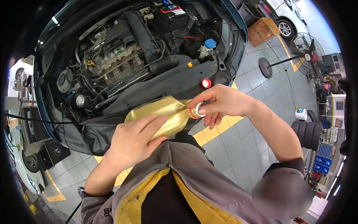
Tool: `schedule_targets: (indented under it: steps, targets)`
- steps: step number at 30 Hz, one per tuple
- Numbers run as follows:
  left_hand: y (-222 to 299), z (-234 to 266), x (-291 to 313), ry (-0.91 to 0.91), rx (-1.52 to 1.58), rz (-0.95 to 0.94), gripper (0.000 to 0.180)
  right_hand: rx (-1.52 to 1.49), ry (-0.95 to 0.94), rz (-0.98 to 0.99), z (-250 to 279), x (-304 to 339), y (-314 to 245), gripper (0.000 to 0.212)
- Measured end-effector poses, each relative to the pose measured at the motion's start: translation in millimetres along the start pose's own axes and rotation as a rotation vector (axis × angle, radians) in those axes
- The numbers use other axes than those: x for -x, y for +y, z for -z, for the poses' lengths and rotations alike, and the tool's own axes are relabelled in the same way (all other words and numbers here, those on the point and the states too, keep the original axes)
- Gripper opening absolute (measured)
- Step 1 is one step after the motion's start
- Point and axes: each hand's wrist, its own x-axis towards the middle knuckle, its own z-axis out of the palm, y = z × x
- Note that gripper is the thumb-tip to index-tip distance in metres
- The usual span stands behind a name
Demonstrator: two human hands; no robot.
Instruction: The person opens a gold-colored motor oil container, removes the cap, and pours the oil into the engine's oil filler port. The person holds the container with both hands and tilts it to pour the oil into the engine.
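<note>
A gold plastic oil bottle lies tilted on its side in front of my body, its neck toward the right. My left hand is closed around the body of the bottle. At the bottle's mouth, my right hand pinches with thumb and forefinger at the whitish seal over the opening. The other fingers of that hand curl below the neck. A red screw cap rests, inner side up, on the dark front edge of the engine bay just beyond my right hand.
Beyond the bottle is a car's engine bay with an engine, a yellow oil filler cap, a blue reservoir cap and a battery. A black cover drapes the car's front. To the right stand a fan and stacked tires.
</note>
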Motion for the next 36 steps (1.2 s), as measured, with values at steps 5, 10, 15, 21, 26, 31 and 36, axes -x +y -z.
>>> schedule_targets:
  steps: [5, 10, 15, 21, 26, 31, 36]
  targets:
    - [2, -3, 1, 0.009, -0.05, -0.012, 0.051, 0.019, 0.067, 0.036, -6, -2, -4, 0.034]
    - [1, -8, 7, 0.041, -0.069, -0.015, 0.051, -0.051, 0.15, 0.118, -15, -2, 7, 0.03]
    - [5, -5, 5, 0.059, -0.032, 0.008, 0.05, -0.134, 0.23, 0.161, -24, -6, 13, 0.031]
    - [24, 14, -25, -0.387, -0.058, 0.254, 0.044, -0.155, 0.261, 0.305, -36, -7, 37, 0.037]
    - [29, 7, -49, -0.531, 0.024, 0.444, 0.045, 0.785, 0.633, 1.242, -31, -13, 69, 0.049]
    - [55, 17, -11, -0.474, -0.035, 0.69, 0.041, 1.1, 0.467, 1.318, -20, -25, 46, 0.04]
    - [98, 42, 55, -0.329, -0.071, 0.86, 0.038, 0.985, 0.08, 1.438, -72, -25, -12, 0.028]
